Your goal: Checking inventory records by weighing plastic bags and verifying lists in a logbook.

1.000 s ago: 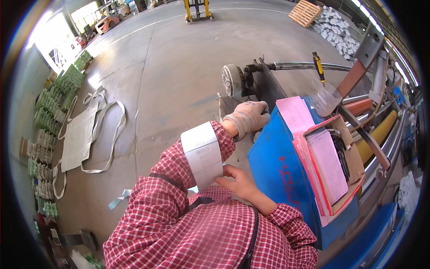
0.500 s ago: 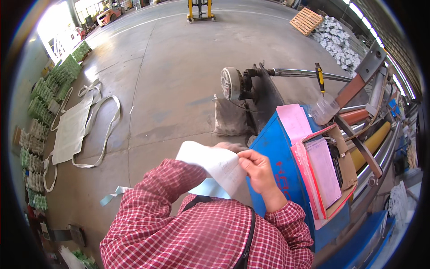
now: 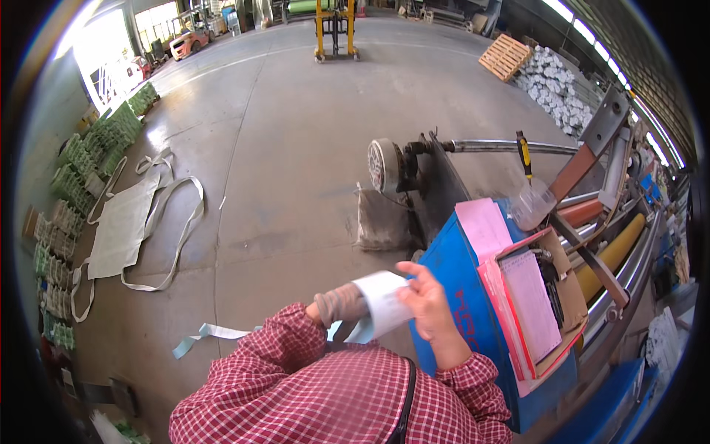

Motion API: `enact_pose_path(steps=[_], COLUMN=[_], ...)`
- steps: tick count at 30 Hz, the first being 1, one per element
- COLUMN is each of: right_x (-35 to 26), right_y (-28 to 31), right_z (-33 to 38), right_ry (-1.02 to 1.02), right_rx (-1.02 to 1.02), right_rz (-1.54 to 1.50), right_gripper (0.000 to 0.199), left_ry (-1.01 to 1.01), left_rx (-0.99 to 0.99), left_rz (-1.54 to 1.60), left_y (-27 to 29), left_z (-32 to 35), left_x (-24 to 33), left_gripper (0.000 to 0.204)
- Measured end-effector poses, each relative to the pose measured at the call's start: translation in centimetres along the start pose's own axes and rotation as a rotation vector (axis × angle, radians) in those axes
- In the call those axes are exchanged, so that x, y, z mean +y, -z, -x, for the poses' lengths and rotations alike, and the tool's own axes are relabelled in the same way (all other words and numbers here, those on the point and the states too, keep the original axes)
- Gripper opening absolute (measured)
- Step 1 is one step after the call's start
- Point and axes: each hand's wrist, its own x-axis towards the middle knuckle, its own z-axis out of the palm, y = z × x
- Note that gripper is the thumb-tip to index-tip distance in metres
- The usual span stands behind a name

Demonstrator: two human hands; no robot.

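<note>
I saw the R hand [image 3: 430, 309] pinch the white paper [image 3: 383, 300] btwn both hands, near the blue box [image 3: 442, 255]; gloved L hand [image 3: 342, 305] part-hidden, its grip I couldn't tell; hasty tug cld've torn or creased it.

A smooth white paper sheet [image 3: 384, 311], slightly blurred, curls between the bare right hand [image 3: 429, 302], pinched at its right edge, and the striped-gloved left hand [image 3: 342, 305]. Pale blue shows beneath its lower left edge. A twisted white-and-pale-blue paper ribbon [image 3: 222, 331] trails leftward; I can't tell whether they join.
</note>
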Motion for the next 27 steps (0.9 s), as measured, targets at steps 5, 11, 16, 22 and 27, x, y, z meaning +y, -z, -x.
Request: enact_pose_path(steps=[5,11,16,22,27], right_x=[-1.2,-1.2,-0.6,4.1,6.6], right_y=[2.4,2.5,2.5,4.3,5.3], right_z=[-0.6,-1.4,-1.2,-1.6,-1.4], right_ry=[0.272,0.393,0.326,-0.092,-0.276], right_rx=[0.309,0.239,0.136,-0.387,-0.511], right_rz=[-0.024,-0.042,-0.332,0.113,0.253], right_gripper=[0.033,0.041,0.049,0.036,0.032], left_ry=[0.406,0.430,0.230,-0.009,-0.241], left_rx=[-0.235,-0.206,0.207,0.579,0.683], left_rz=[0.131,0.155,0.351,0.980,0.958], left_y=[2.1,2.5,4.9,11.6,23.0], left_z=[-0.8,-2.3,-3.6,-5.5,-4.6], left_x=[9.2,12.6,12.7,15.8,16.1], left_gripper=[0.046,0.038,0.036,0.046,0.045])
